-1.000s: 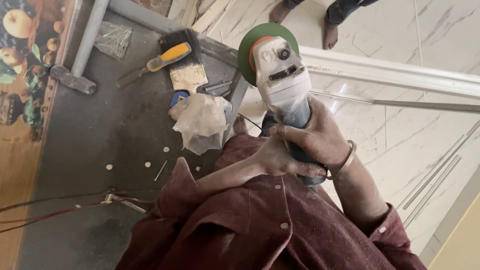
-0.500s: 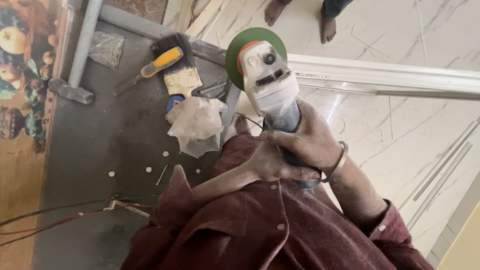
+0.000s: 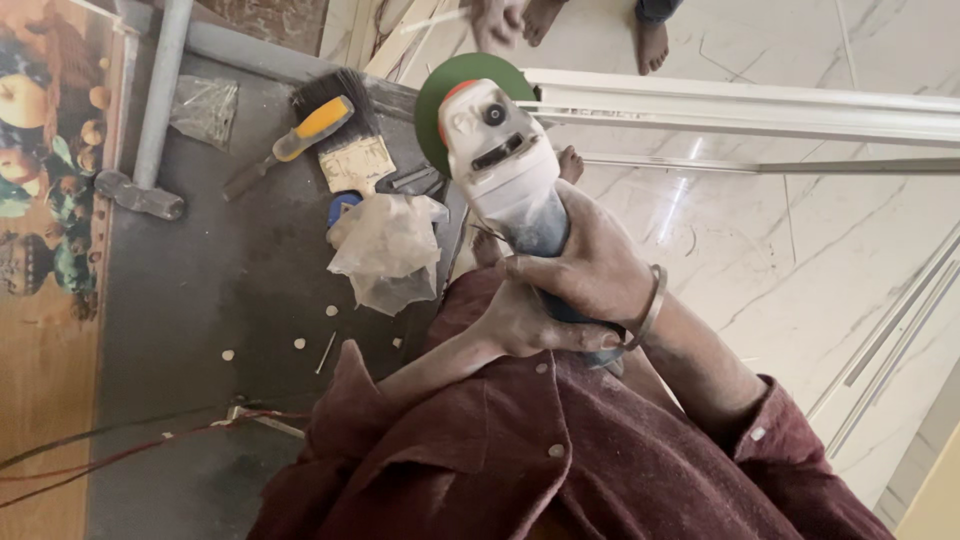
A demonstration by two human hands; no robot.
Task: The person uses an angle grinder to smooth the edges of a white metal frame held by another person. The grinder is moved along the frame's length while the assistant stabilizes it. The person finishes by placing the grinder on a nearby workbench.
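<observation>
An angle grinder (image 3: 505, 165) with a pale grey body and a green guard points away from me, above the floor. My right hand (image 3: 600, 270) is wrapped over its blue rear handle, a metal bangle on the wrist. My left hand (image 3: 525, 320) grips the same handle from below, under the right hand. Both forearms come out of dark red shirt sleeves. A long white metal profile (image 3: 760, 105) lies on the marble floor just beyond the grinder's disc.
On the grey slab (image 3: 230, 280) at left lie a paintbrush (image 3: 345, 135), a yellow-handled tool (image 3: 290, 145), a crumpled plastic bag (image 3: 385, 250), a hammer (image 3: 145, 195) and small pellets. Red wires (image 3: 130, 450) trail at lower left. Another person's bare feet (image 3: 580, 20) stand at the top.
The grinder, still held in both hands, has shifted slightly left and toward the white profile; the view has moved a little with it.
</observation>
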